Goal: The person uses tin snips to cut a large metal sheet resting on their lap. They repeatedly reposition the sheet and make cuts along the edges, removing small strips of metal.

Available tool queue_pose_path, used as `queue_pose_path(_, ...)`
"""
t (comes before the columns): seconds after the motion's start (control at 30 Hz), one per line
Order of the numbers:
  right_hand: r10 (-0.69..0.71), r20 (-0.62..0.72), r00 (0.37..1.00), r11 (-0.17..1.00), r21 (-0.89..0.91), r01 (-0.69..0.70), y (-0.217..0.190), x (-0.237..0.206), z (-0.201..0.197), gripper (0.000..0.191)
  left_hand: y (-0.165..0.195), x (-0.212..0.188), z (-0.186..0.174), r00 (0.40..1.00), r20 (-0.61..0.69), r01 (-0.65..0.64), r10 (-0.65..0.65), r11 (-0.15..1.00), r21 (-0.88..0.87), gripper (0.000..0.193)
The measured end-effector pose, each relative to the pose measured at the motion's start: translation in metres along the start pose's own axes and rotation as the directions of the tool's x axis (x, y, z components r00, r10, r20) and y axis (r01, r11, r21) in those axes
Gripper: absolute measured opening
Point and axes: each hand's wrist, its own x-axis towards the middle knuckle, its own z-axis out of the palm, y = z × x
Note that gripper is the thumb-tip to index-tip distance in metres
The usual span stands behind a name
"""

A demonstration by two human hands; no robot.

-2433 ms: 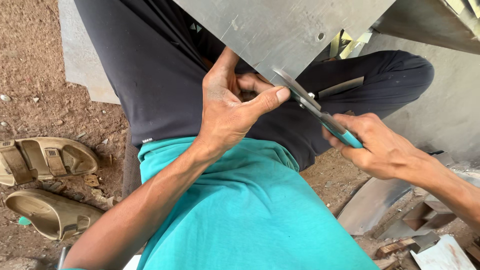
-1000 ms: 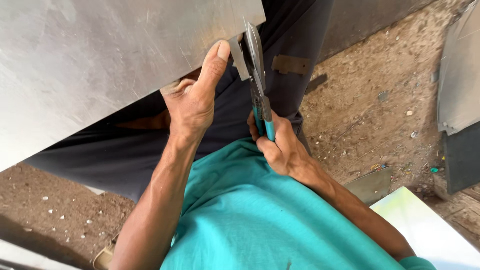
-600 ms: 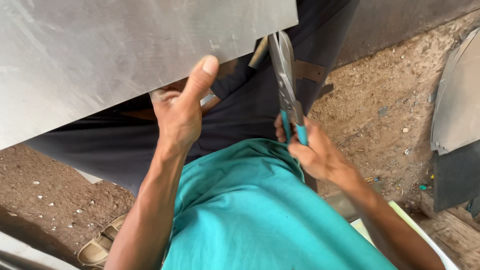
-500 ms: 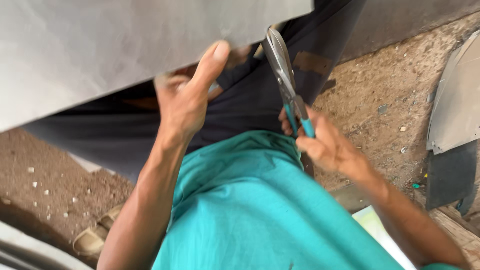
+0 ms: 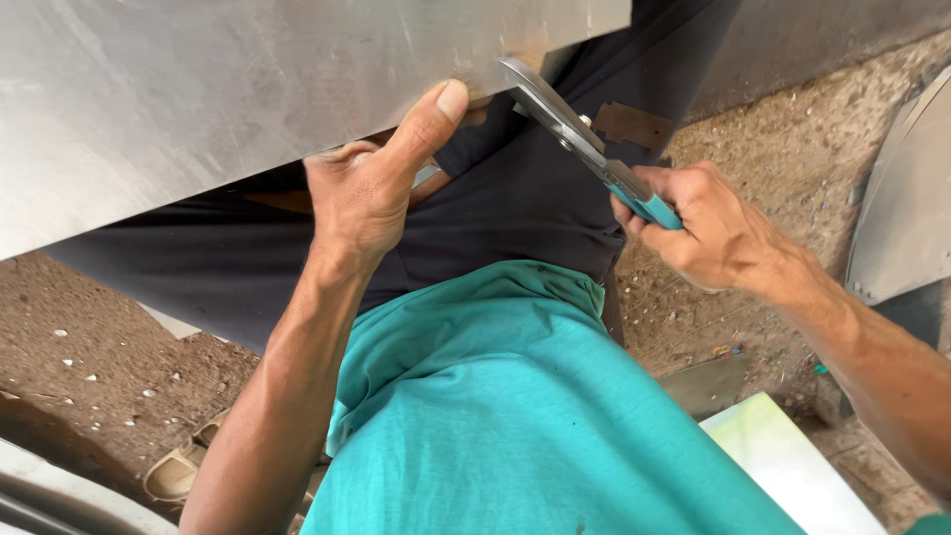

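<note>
Nearest to me, teal shirt [image 5: 515,416] over my belly and dark trousers [image 5: 515,208] across my lap. One sandal [image 5: 183,466] shows low on the left, on the packed dirt ground [image 5: 792,168].

My left hand [image 5: 367,188] grips the lower edge of the sheet metal panel [image 5: 238,89]: thumb pressed flat up against its face, the other fingers curled behind the edge, pinching it. The panel spans the top of the view, tilted, resting over my legs.

My right hand [image 5: 708,223] is wrapped tight around the teal handles of the tin snips [image 5: 584,149], all fingers closed on them. The blades point up-left and meet the panel's lower edge just right of my thumb.

Risks as I judge them: thumb sits near the blades, so a slip of the snips could catch it. The cut edge is likely sharp against my curled fingers. A one-hand pinch may let the panel sag or twist and bind the blades.

Count: one panel in hand, one pair of snips, one sandal, two more metal pieces at far right [image 5: 906,208], one pale board [image 5: 792,466] low right.
</note>
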Motion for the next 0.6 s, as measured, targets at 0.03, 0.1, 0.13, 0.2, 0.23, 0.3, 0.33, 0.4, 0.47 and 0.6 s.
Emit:
queue_pose_path(0.03,-0.053,-0.031,0.998,0.999,0.008,0.053,-0.006,-0.003,-0.002,0.027,0.0,0.003,0.003,0.997,0.029,-0.075,0.075,0.997,-0.014,0.025)
queue_pose_path(0.1,-0.004,0.007,1.0,0.942,0.334,0.001,-0.023,-0.008,0.007,0.041,-0.002,0.01,0.013,0.985,0.055,-0.161,0.164,0.986,-0.05,0.024)
queue_pose_path(0.13,0.007,0.024,1.0,0.878,0.479,-0.018,-0.031,-0.009,0.016,0.05,-0.004,0.015,0.019,0.982,0.045,-0.181,0.184,0.981,-0.066,0.024)
queue_pose_path(0.2,0.019,-0.112,0.994,0.722,0.689,0.064,-0.054,-0.012,0.055,0.051,-0.007,0.021,0.027,0.986,0.038,-0.162,0.165,0.985,-0.055,0.025)
queue_pose_path(0.23,0.011,-0.147,0.989,0.696,0.711,0.098,-0.061,-0.01,0.071,0.053,-0.009,0.023,0.03,0.992,0.041,-0.119,0.12,0.992,-0.031,0.026)
queue_pose_path(0.3,0.009,-0.228,0.974,0.625,0.761,0.172,-0.074,0.001,0.095,0.052,-0.012,0.025,0.033,0.996,0.036,-0.081,0.081,0.997,-0.009,0.027)
queue_pose_path(0.33,0.023,-0.265,0.964,0.576,0.792,0.204,-0.083,0.006,0.104,0.05,-0.014,0.025,0.033,0.997,0.032,-0.077,0.077,0.997,-0.009,0.026)
queue_pose_path(0.4,0.04,-0.329,0.943,0.522,0.812,0.261,-0.095,0.012,0.107,0.042,-0.015,0.025,0.033,0.995,0.031,-0.098,0.098,0.995,0.006,0.026)
queue_pose_path(0.47,0.056,-0.381,0.923,0.538,0.79,0.293,-0.097,0.014,0.093,0.032,-0.015,0.024,0.031,0.989,0.04,-0.14,0.14,0.99,0.005,0.025)
queue_pose_path(0.6,0.196,-0.416,0.888,0.939,0.34,-0.048,-0.064,0.004,0.046,0.026,-0.008,0.019,0.022,1.0,-0.012,-0.011,0.012,0.999,0.036,0.03)
